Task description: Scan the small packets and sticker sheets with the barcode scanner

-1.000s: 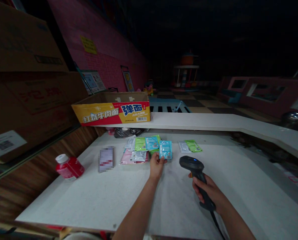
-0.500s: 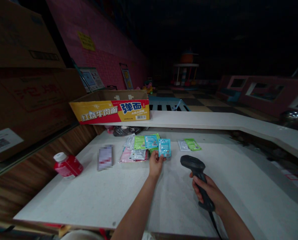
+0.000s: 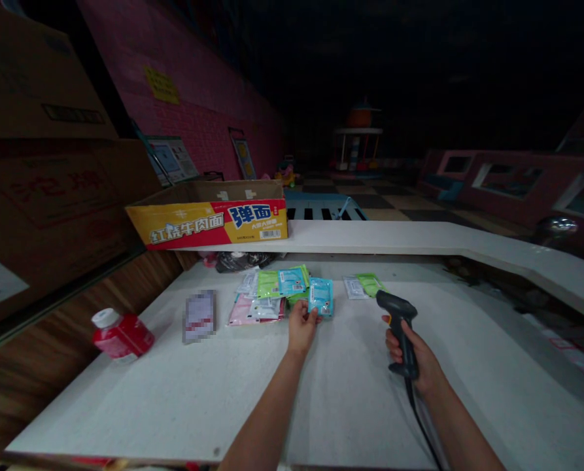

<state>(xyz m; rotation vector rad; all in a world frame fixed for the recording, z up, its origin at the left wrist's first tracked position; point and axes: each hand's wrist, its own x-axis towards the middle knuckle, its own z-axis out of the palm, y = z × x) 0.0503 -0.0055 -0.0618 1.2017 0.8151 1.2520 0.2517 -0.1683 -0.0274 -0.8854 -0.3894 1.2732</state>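
Well apart, both hands (image 3: 301, 331) (image 3: 423, 362) forward

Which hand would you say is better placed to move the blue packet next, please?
Probably the left hand: it holds the blue packet near its lower edge, while the right hand is occupied gripping the scanner.

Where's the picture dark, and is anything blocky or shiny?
In the head view, the background is nearly black while the table is brighter; in that view, a flat item is blurred into squares, a rounded metallic thing glints, and the scanner looks fairly clear.
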